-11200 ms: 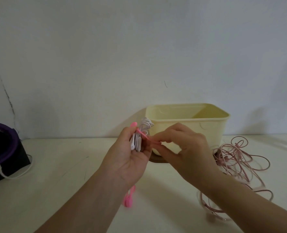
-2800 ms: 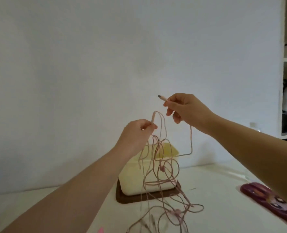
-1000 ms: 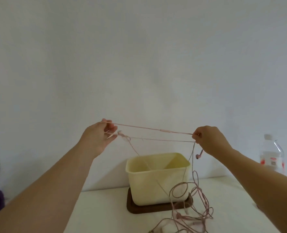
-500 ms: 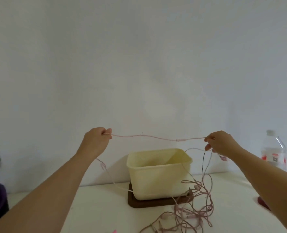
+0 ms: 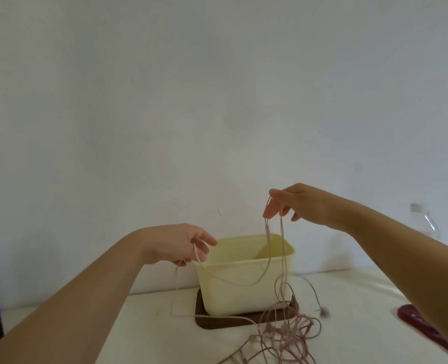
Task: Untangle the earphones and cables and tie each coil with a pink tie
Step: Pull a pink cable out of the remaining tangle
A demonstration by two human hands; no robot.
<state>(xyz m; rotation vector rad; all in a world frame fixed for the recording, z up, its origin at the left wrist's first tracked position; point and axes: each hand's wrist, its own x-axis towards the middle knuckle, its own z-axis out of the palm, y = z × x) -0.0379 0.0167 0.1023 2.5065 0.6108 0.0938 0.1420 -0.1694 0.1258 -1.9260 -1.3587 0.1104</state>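
The right hand (image 5: 300, 203) is raised. Its thumb and forefinger pinch the pink earphone cable (image 5: 233, 281), and the other fingers curl loosely beneath. The left hand (image 5: 180, 245) sits lower, its fingers curled round the same cable, which trails out below it. Between the hands the cable sags in one slack loop across the front of the cream plastic tub (image 5: 225, 298). From the right hand, strands drop straight into the tangle (image 5: 286, 334) lying on the white table (image 5: 144, 327), just in front of the brown tray (image 5: 207, 323) under the tub.

The cable looks thin, light and limp, so it will likely hold no shape and snag on itself. It is probably weakest where it joins its end pieces. It seems best held at a free end and fed through slowly, never yanked against a knot.

By count there are two hands, one strand held between them and one tangle; I cannot tell how many cords are in it. One blurred end piece (image 5: 324, 312) hangs to the right. There is also one tub, one tray, one clear bottle (image 5: 427, 224) and one dark red object (image 5: 412, 317). No pink tie shows.
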